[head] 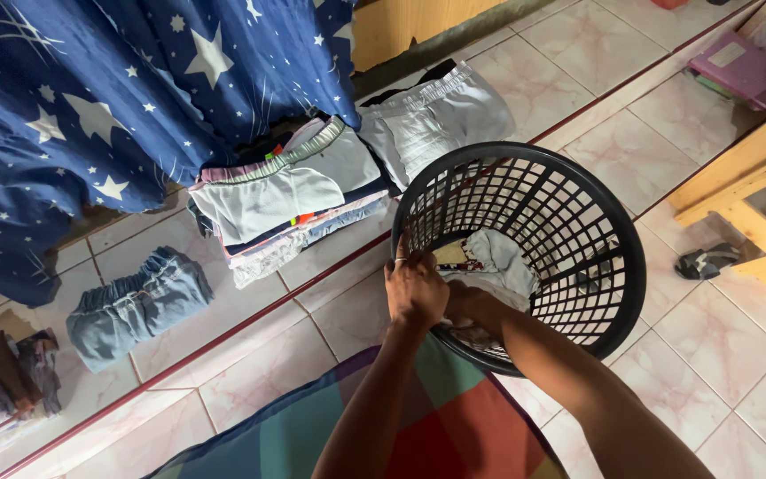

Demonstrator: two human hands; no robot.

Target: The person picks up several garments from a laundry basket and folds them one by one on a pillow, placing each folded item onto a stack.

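A black plastic laundry basket [613,222] lies tilted on the tiled floor, its open mouth toward me. Inside it lie a few crumpled clothes, among them a pale grey-white cloth [500,262]. My left hand [415,286] rests at the basket's near rim, fingers curled against the cloth. My right hand [465,306] reaches into the basket beside it and is mostly hidden behind the left hand and the clothes, so its grip is unclear.
A stack of folded clothes [290,200] and folded light shorts [436,115] lie by a blue star-print sheet [90,106]. Folded blue denim [135,306] and dark clothes [6,372] sit at left. Wooden furniture [755,191] stands right; a colourful mat [383,426] lies under me.
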